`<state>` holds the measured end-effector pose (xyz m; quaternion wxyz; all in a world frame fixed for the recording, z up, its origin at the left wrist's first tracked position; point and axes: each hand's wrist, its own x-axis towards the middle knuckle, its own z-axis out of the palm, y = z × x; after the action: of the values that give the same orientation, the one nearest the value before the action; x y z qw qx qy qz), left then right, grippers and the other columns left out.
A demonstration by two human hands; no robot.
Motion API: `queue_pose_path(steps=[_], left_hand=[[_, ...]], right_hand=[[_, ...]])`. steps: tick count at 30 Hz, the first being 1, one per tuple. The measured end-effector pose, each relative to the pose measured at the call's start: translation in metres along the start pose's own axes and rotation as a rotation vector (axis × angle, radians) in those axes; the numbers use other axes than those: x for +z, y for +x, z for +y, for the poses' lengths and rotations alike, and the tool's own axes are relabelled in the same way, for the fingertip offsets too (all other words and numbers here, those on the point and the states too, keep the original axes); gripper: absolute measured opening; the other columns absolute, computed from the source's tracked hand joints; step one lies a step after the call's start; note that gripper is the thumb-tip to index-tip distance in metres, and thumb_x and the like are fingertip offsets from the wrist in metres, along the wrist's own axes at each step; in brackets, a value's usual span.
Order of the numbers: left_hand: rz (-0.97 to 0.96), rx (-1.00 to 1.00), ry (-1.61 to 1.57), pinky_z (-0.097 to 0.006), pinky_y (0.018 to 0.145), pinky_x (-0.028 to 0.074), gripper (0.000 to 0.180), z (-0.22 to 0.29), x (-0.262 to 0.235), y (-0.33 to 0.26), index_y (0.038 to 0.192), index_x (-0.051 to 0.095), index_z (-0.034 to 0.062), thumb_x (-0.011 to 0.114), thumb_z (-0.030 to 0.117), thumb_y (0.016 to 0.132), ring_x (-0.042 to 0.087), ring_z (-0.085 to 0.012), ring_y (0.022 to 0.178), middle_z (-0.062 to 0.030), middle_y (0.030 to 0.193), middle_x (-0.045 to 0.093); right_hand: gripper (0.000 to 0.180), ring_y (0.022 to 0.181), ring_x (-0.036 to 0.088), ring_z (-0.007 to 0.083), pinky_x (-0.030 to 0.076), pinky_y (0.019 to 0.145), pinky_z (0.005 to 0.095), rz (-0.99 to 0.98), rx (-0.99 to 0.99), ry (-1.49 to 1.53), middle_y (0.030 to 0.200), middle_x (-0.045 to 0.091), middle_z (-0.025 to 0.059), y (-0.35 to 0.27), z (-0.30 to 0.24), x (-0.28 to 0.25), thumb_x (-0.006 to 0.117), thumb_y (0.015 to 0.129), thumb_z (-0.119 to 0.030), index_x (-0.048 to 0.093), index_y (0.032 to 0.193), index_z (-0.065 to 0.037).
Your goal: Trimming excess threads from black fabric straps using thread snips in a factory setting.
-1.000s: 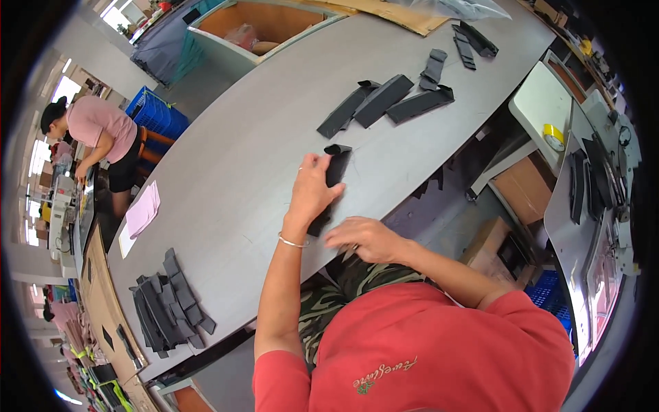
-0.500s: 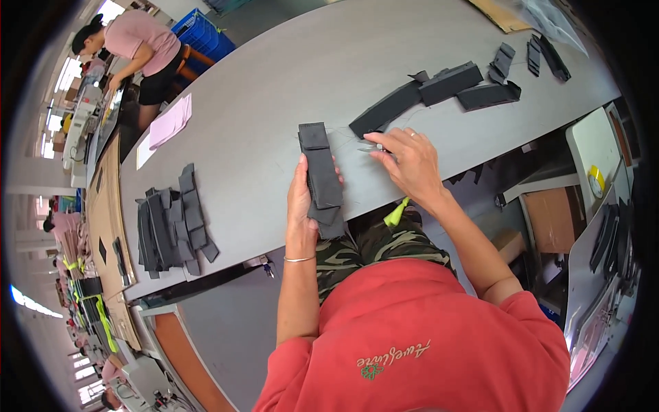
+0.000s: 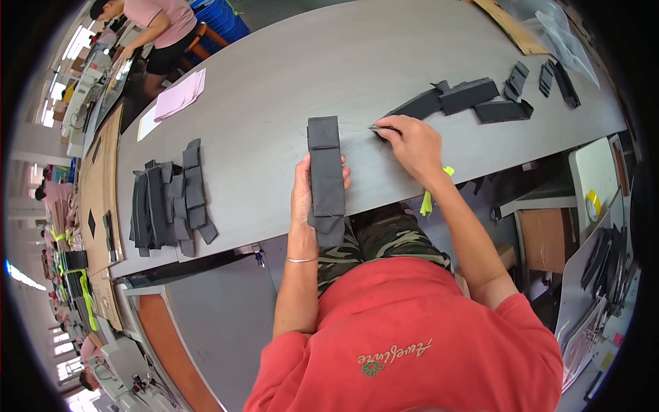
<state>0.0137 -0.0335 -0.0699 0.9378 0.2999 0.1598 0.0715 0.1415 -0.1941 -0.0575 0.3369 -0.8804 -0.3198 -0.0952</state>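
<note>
My left hand (image 3: 303, 196) grips a long dark grey fabric strip (image 3: 325, 172) that lies lengthwise over the near edge of the grey table (image 3: 274, 89), its lower end hanging past the edge. My right hand (image 3: 410, 143) rests on the table to the right of the strip, its fingers pinched on a small thin metal tool (image 3: 379, 128). Just beyond that hand lie dark fabric pieces (image 3: 453, 99) in a loose group.
A stack of several dark fabric strips (image 3: 171, 199) sits on the table at my left. Pink paper sheets (image 3: 180, 95) lie further back. More dark pieces (image 3: 549, 79) are at the far right. Another person (image 3: 154, 24) works at the far end.
The view has swung so the table sits more square. My right hand has moved off the strip to the right and now pinches the small tool. My left hand still holds the strip.
</note>
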Motion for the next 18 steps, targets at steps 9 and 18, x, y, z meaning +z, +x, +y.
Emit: queue_pose_path(steps=[9,18], left_hand=[[-0.025,-0.012,0.031,-0.032,0.064,0.049,0.047,-0.001,0.0,-0.009,0.109,0.056,0.0001,0.034,0.04,0.097,0.057,-0.0212,0.076,-0.0099,0.097,0.059],[-0.06,0.005,0.06,-0.029,0.057,0.042,0.044,0.0,0.007,-0.021,0.115,0.052,-0.0001,0.033,0.036,0.098,0.048,-0.0194,0.073,-0.012,0.099,0.054]], right_hand=[[0.02,0.071,0.059,0.0193,0.046,0.064,0.0297,0.056,-0.089,0.289,0.079,0.064,0.0043,-0.001,-0.037,-0.005,0.066,0.08,-0.01,0.069,0.1,-0.008],[0.014,0.066,0.055,0.0185,0.038,0.06,0.0317,0.187,-0.245,0.087,0.074,0.062,-0.0005,0.006,-0.039,0.0,0.066,0.081,-0.013,0.07,0.095,-0.014]])
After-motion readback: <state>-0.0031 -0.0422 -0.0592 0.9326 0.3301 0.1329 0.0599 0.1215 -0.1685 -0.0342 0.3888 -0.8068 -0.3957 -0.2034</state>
